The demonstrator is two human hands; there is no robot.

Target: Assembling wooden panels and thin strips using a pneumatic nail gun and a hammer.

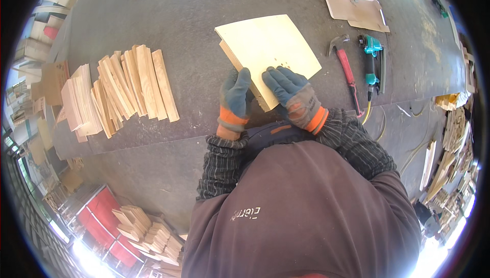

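Note:
In front of me on the dark worktable is a shallow wooden box (273,35) with a pale, thin top panel and thicker wooden sides. Its near end points toward my body. My left hand (235,94), in a grey and orange work glove, grips the box's left side near the front corner, thumb up along the edge. My right hand (296,94), gloved alike, clasps the near right edge, its fingers pressed together over the top panel; its thumb is hidden. Several small dark marks show on the panel by the right fingertips.
Wood strips (135,81) lie fanned out at left beside a stack of thin pale panels (81,102). To the right lie a red-handled hammer (347,71) and a teal air nailer (371,58) with a yellow hose. Brown cardboard (354,10) rests farther back.

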